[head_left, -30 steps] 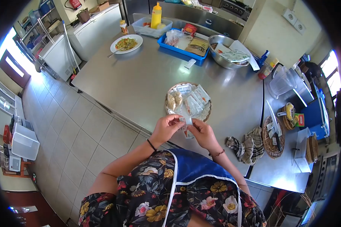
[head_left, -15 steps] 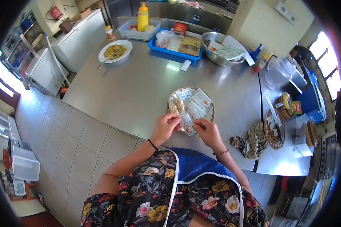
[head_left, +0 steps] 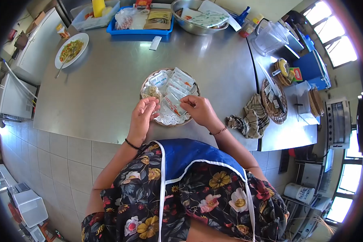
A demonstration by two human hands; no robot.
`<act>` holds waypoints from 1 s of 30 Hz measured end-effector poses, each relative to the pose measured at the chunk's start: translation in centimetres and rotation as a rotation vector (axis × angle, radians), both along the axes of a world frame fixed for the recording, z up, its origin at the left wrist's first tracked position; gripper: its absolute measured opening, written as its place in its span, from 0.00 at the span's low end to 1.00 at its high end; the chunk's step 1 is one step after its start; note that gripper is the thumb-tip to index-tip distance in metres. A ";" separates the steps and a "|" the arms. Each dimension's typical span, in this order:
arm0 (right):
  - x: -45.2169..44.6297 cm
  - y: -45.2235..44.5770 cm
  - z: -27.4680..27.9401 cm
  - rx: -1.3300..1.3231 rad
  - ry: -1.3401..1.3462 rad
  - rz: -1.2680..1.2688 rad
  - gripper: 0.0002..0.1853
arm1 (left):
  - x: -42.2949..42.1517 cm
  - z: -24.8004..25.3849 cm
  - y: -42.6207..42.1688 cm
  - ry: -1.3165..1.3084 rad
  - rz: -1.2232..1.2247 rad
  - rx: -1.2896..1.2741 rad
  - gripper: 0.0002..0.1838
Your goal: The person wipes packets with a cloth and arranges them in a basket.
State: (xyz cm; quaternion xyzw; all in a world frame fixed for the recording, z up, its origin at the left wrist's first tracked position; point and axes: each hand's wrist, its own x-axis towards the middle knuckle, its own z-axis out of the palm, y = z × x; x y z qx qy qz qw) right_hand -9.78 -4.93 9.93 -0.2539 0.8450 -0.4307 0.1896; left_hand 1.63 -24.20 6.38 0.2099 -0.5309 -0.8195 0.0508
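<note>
A round wicker basket [head_left: 143, 82] lined with a white doily [head_left: 171, 119] sits on the steel table in front of me. Several white printed sachets [head_left: 176, 82] lie in it, beside a small clear bag of brownish grains [head_left: 152, 93] on the left. My right hand [head_left: 201, 112] pinches the right edge of a sachet with an orange-red mark [head_left: 173, 104], low over the basket's front. My left hand [head_left: 142, 117] is at the basket's left front, just short of that sachet and close to the grain bag. Its fingers are loosely bent and appear to hold nothing.
On the steel table [head_left: 97, 101] are a plate of food [head_left: 84, 38] with a spoon, a blue tray [head_left: 139, 31] of packets and a metal bowl [head_left: 197, 29]. To the right lie a checked cloth [head_left: 255, 117], another wicker basket [head_left: 279, 114] and a clear jug [head_left: 270, 38].
The view has tilted down and turned, so the table appears shifted left and up. My left hand has moved away from the sachet; my right hand still pinches it.
</note>
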 end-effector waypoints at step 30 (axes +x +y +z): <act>0.6 -1.6 -3.2 0.151 0.487 0.054 0.09 | -0.5 -0.9 0.7 -0.025 -0.096 0.016 0.21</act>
